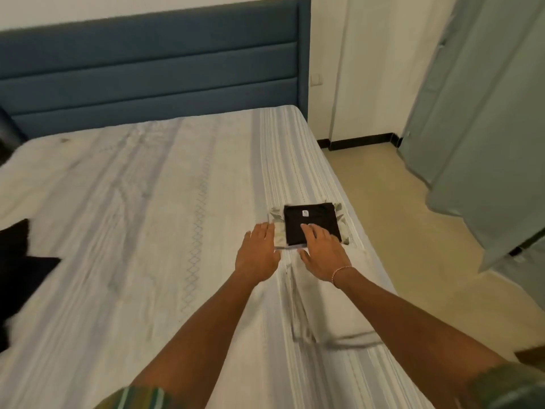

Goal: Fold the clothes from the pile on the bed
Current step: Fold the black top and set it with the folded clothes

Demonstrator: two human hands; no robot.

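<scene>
A black garment (306, 221), folded into a small square with a white label on top, lies on a folded pale patterned piece (276, 218) near the bed's right edge. My right hand (323, 249) rests flat on the near part of the black square, fingers straight. My left hand (259, 252) lies flat just left of it, fingertips touching the patterned piece. Dark unfolded clothes (17, 261) sit at the left edge of the view, partly cut off.
The bed (132, 202) has a pale striped cover, rumpled into a ridge near my arms. A blue padded headboard (153, 69) stands behind. Tiled floor (413, 231) and grey-green curtains (486, 128) are to the right.
</scene>
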